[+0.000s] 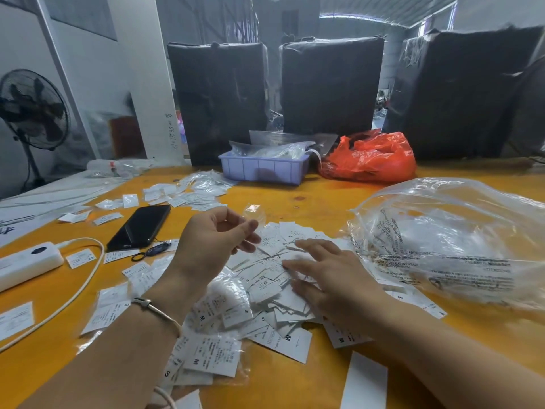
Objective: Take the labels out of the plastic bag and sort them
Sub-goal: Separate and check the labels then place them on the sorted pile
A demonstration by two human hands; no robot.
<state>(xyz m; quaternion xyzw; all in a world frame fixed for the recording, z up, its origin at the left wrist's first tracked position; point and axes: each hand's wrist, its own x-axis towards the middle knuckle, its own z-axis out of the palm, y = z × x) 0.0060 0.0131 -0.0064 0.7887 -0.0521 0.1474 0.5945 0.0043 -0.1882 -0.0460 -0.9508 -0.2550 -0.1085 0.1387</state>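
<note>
Labels [265, 293] heaped mid-table [318, 199] — phone [140, 227] left, plastic bag [448, 240] right, tray [264, 168] behind.

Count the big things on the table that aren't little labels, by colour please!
Black: 1, the phone
White: 1, the power bank
Red: 1, the red bag
Blue: 1, the tray
Clear: 1, the large plastic bag
Total: 5

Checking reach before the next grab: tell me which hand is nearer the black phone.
Left. The left hand is raised just right of the black phone; the right hand lies farther right, on the label pile.
</note>
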